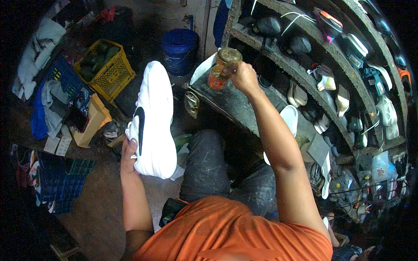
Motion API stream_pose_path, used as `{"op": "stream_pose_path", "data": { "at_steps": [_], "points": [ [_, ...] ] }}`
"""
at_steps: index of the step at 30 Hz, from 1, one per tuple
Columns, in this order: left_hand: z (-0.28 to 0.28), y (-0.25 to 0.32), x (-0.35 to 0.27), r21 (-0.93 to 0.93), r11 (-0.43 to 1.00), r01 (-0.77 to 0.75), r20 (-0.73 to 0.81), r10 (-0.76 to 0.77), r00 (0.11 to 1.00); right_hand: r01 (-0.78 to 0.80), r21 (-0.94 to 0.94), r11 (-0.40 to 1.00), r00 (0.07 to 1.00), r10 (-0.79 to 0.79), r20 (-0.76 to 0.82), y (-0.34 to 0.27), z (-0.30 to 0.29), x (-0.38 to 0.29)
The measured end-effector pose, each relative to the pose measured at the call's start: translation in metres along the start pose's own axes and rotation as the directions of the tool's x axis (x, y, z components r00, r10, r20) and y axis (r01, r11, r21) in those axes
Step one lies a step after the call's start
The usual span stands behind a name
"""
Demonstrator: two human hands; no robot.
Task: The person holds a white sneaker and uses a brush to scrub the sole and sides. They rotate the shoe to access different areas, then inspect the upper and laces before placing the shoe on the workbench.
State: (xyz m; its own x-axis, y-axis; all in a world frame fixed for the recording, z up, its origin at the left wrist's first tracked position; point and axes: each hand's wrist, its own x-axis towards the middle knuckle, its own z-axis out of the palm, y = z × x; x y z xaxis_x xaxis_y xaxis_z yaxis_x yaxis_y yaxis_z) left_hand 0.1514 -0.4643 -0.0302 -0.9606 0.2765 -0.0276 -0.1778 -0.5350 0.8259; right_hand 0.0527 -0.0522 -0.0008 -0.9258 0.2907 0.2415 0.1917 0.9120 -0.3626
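Observation:
A white athletic shoe [158, 117] with a dark curved stripe on its side stands out over the floor. My left hand [129, 151] grips it by its left edge near the lower end. At the dark workbench [235, 109], my right hand [243, 76] is raised beside a glass jar [229, 54] and an orange-labelled can [216, 81]. The fingers are curled together around something brownish at the jar; what it is cannot be made out. A white sheet [202, 70] stands at the bench's far end.
Shelves [310, 70] of shoes and soles curve along the right. A blue bucket [180, 52] and a yellow crate [109, 73] stand ahead. Cardboard [89, 125] and cloths lie left. A white sole [289, 119] rests on the bench near my right forearm. Part of another person [332, 230] shows lower right.

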Motion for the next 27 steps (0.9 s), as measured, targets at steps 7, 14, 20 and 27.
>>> {"op": "stream_pose_path", "data": {
  "at_steps": [7,14,20,27],
  "points": [
    [0.011,-0.007,0.013,-0.069,0.990,0.126,0.001,-0.126,0.992,0.030,0.273,0.962,0.972,0.036,-0.233,-0.005,-0.014,-0.027],
    [0.025,-0.009,0.011,-0.162,0.966,0.203,0.040,-0.199,0.979,-0.014,0.330,0.944,0.968,0.096,-0.234,0.003,-0.002,-0.031],
    [0.043,-0.018,0.010,-0.027,0.977,0.212,-0.050,-0.213,0.976,-0.031,0.446,0.895,0.982,0.111,-0.156,0.009,0.001,-0.032],
    [0.069,-0.023,0.012,0.105,0.965,0.239,-0.049,-0.235,0.971,-0.074,0.802,0.593,0.972,0.225,-0.076,0.028,-0.024,-0.040]
  ]
}}
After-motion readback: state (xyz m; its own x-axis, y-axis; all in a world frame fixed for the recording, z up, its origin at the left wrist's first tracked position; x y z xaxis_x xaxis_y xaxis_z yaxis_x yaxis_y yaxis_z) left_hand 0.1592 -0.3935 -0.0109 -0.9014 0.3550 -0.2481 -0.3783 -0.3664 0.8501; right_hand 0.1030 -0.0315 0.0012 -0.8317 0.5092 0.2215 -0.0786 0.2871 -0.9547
